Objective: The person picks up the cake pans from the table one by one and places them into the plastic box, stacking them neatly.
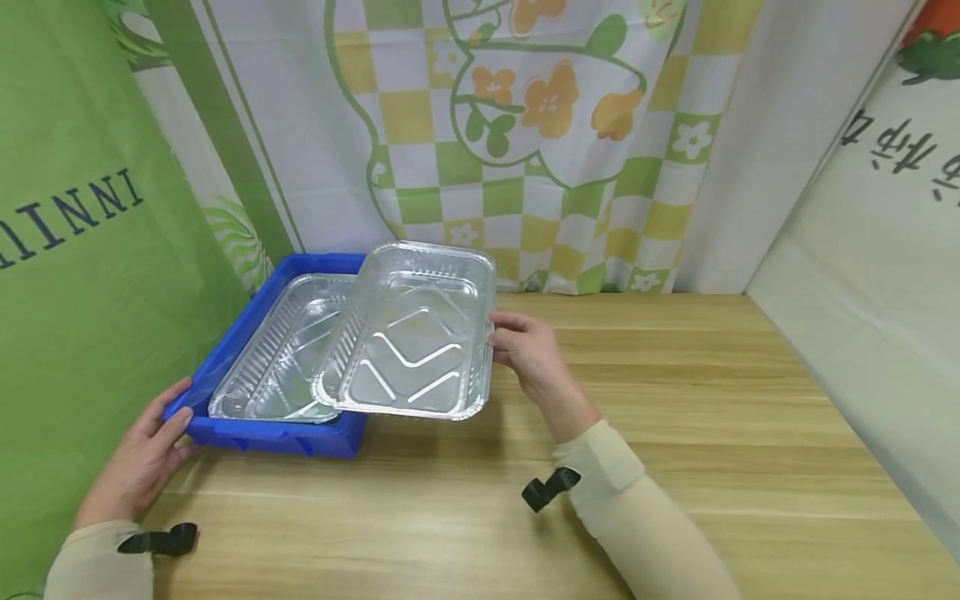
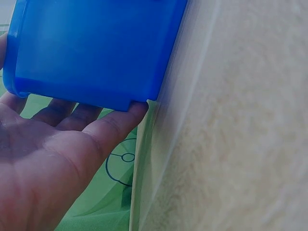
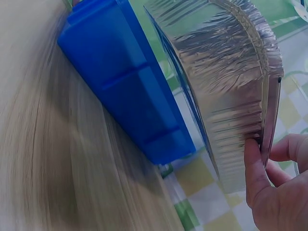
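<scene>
My right hand [image 1: 530, 354] pinches the right rim of a rectangular aluminium foil tray [image 1: 412, 358], thumb on one side and fingers on the other. This tray is tilted and raised, its left part overlapping a blue plastic bin [image 1: 225, 367]. A second foil tray [image 1: 258, 379] lies inside the bin, partly hidden by the raised one. At the bin's near left corner my left hand [image 1: 150, 450] grips the rim, thumb on top. In the left wrist view the fingers of the left hand [image 2: 53, 144] lie against the outside of the blue bin [image 2: 96, 53].
The bin stands on a wood-grain table [image 1: 675, 400], towards its left side. A green curtain [image 1: 82, 292] hangs close along the left. Behind the table is a patterned curtain [image 1: 540, 167], and a white cloth [image 1: 885, 267] borders the right edge.
</scene>
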